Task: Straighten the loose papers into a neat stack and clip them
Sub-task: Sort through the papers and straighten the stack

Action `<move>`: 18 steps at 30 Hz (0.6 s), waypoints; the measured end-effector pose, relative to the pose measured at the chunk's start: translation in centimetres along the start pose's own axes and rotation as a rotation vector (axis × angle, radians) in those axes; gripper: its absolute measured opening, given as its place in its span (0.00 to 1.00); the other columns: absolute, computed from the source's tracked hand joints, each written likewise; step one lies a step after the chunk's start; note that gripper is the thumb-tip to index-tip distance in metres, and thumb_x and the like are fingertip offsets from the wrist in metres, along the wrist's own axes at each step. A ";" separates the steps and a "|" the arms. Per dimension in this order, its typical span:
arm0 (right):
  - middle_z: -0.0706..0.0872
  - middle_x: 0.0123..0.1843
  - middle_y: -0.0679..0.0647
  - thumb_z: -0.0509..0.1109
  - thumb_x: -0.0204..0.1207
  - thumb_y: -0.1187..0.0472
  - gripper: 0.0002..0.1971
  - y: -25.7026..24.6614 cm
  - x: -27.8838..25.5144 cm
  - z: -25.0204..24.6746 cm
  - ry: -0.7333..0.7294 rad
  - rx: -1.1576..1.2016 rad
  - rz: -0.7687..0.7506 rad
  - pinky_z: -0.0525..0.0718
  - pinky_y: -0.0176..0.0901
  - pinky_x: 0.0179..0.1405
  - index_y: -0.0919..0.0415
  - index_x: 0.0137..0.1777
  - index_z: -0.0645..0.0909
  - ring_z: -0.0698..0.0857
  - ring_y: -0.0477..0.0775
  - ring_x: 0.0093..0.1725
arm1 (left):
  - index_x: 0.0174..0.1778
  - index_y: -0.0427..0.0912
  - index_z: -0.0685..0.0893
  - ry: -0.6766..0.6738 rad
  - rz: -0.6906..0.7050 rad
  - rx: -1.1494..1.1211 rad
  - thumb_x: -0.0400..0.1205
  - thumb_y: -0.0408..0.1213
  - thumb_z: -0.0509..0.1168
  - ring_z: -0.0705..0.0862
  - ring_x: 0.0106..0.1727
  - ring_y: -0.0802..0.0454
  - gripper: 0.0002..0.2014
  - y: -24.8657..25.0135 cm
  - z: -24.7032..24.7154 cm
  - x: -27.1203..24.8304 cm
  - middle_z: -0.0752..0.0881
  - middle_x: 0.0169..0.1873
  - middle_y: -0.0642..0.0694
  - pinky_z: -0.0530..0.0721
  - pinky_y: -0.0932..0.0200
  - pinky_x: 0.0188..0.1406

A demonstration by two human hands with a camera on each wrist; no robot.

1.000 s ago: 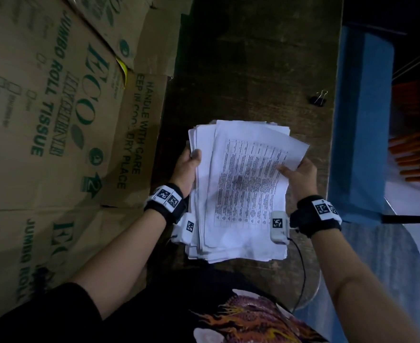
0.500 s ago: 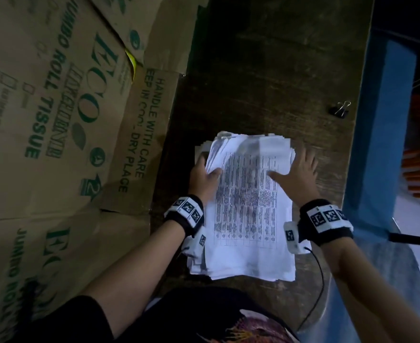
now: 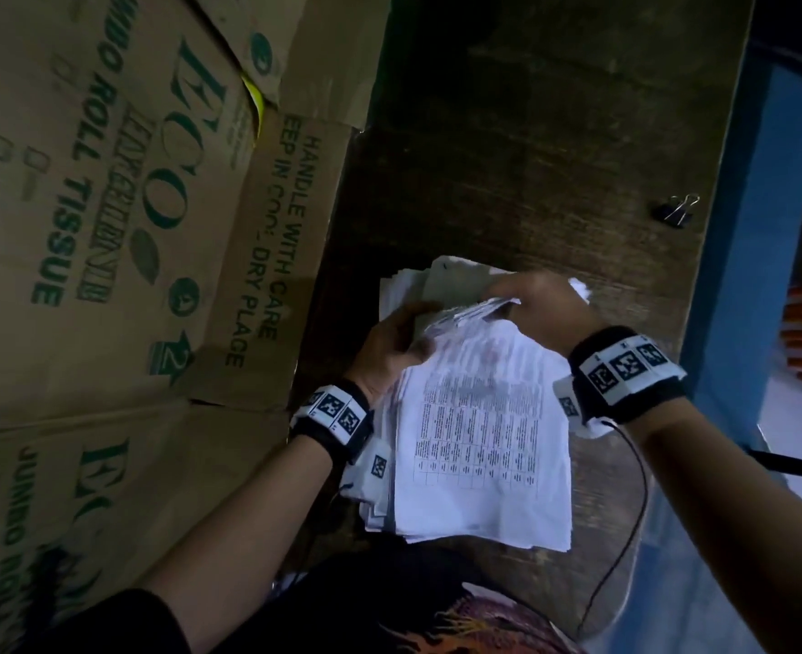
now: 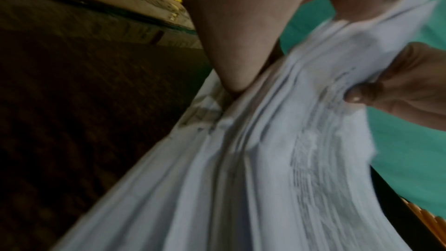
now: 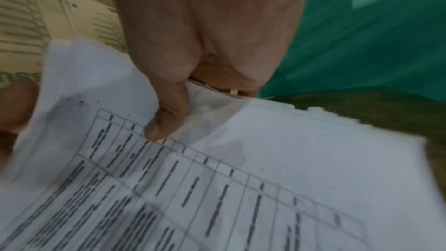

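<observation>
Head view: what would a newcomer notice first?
The white papers at the centre of the dark wooden table, with the left hand and right hand gripping their far end. Next, the big printed cardboard boxes along the left, and a small black binder clip lying alone near the table's right edge.

- Stack of papers [image 3: 481, 446]: white sheets, the top one printed with a ruled table, edges uneven and fanned. Its far end is lifted and bent between the left hand [image 3: 389, 344] and right hand [image 3: 538, 306]; its near end lies by both wrists.
- Binder clip [image 3: 676, 211]: black with wire handles, lying well beyond the right hand, apart from the papers.
</observation>
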State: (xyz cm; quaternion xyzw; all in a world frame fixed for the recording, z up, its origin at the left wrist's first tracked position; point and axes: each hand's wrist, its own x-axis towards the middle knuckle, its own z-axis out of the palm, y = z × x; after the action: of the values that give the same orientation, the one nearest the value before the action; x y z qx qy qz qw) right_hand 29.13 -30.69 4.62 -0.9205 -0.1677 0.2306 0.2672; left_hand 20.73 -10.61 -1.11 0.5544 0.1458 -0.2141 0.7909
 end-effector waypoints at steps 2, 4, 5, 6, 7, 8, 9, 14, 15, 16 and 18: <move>0.92 0.52 0.53 0.72 0.73 0.73 0.16 -0.1 -0.6 -0.9 -0.088 -0.082 0.055 0.84 0.53 0.57 0.54 0.54 0.91 0.88 0.55 0.57 | 0.66 0.38 0.79 -0.003 -0.048 -0.103 0.67 0.38 0.74 0.83 0.64 0.49 0.29 -0.2 -0.1 0.1 0.83 0.62 0.38 0.81 0.58 0.64; 0.93 0.49 0.56 0.69 0.73 0.76 0.17 -0.2 -0.3 -1.6 -0.147 -0.073 0.068 0.85 0.55 0.54 0.58 0.54 0.91 0.89 0.56 0.53 | 0.64 0.41 0.80 0.012 -0.060 -0.090 0.69 0.37 0.73 0.84 0.61 0.52 0.26 -0.3 -0.2 0.4 0.84 0.61 0.40 0.83 0.61 0.60; 0.93 0.47 0.57 0.68 0.72 0.77 0.16 -0.2 0.0 -1.8 -0.159 -0.060 0.083 0.86 0.56 0.53 0.60 0.52 0.91 0.90 0.56 0.51 | 0.66 0.41 0.79 0.015 -0.059 -0.048 0.70 0.34 0.73 0.84 0.61 0.54 0.26 -0.4 -0.1 0.5 0.83 0.62 0.40 0.83 0.63 0.58; 0.92 0.46 0.57 0.69 0.72 0.76 0.14 -0.2 0.6 -2.0 -0.170 -0.058 0.093 0.86 0.56 0.52 0.61 0.50 0.91 0.89 0.57 0.50 | 0.67 0.40 0.77 0.014 -0.060 -0.002 0.71 0.31 0.73 0.83 0.62 0.55 0.27 -0.3 -0.1 0.5 0.82 0.64 0.41 0.82 0.63 0.58; 0.92 0.45 0.57 0.71 0.72 0.75 0.12 -0.2 1.2 -2.0 -0.180 -0.072 0.100 0.86 0.56 0.52 0.61 0.49 0.91 0.89 0.58 0.50 | 0.68 0.40 0.76 0.021 -0.070 0.037 0.71 0.29 0.73 0.83 0.64 0.55 0.28 -0.3 0.0 0.6 0.82 0.65 0.42 0.82 0.61 0.61; 0.92 0.46 0.57 0.73 0.71 0.73 0.10 -0.4 1.6 -1.9 -0.184 -0.089 0.103 0.85 0.56 0.53 0.61 0.48 0.90 0.88 0.59 0.50 | 0.68 0.42 0.75 0.034 -0.073 0.078 0.72 0.27 0.74 0.82 0.66 0.53 0.28 -0.3 0.2 0.6 0.82 0.65 0.44 0.81 0.56 0.65; 0.91 0.48 0.58 0.74 0.71 0.71 0.08 -0.6 2.0 -1.8 -0.186 -0.104 0.112 0.85 0.56 0.54 0.61 0.48 0.89 0.87 0.59 0.52 | 0.67 0.45 0.75 0.061 -0.069 0.129 0.72 0.27 0.74 0.82 0.66 0.51 0.28 -0.4 0.4 0.6 0.83 0.64 0.44 0.80 0.51 0.67; 0.69 0.71 0.64 0.79 0.70 0.63 0.18 -0.3 3.6 0.3 -0.164 -0.301 0.119 0.75 0.64 0.65 0.68 0.57 0.81 0.68 0.67 0.70 | 0.66 0.42 0.76 0.209 0.017 0.279 0.78 0.25 0.68 0.85 0.58 0.51 0.22 -1.6 1.6 1.0 0.85 0.59 0.44 0.81 0.54 0.61; 0.65 0.74 0.63 0.80 0.69 0.59 0.21 -0.1 3.6 0.4 -0.149 -0.316 0.113 0.72 0.68 0.66 0.66 0.58 0.80 0.64 0.67 0.71 | 0.66 0.40 0.75 0.241 0.018 0.288 0.79 0.22 0.65 0.85 0.56 0.50 0.20 -1.6 1.9 0.9 0.85 0.58 0.43 0.82 0.55 0.60; 0.64 0.75 0.62 0.80 0.68 0.55 0.23 0.0 3.5 0.4 -0.133 -0.317 0.103 0.70 0.69 0.67 0.64 0.59 0.80 0.62 0.66 0.72 | 0.65 0.40 0.76 0.266 0.025 0.292 0.79 0.21 0.62 0.85 0.57 0.48 0.20 -1.8 2.1 0.9 0.85 0.58 0.41 0.82 0.53 0.61; 0.66 0.73 0.60 0.77 0.70 0.48 0.24 0.1 3.1 0.5 -0.107 -0.313 0.093 0.66 0.65 0.65 0.63 0.59 0.80 0.63 0.64 0.70 | 0.64 0.42 0.76 0.282 0.038 0.303 0.80 0.21 0.61 0.84 0.60 0.46 0.19 -2.0 2.3 0.8 0.84 0.58 0.41 0.81 0.50 0.64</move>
State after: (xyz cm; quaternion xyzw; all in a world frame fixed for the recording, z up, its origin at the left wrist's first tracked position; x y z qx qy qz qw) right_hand 31.52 -29.25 3.18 -0.9440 -0.1728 0.2625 0.1004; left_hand 20.39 -13.49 -2.33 0.6941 0.2107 -0.1387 0.6742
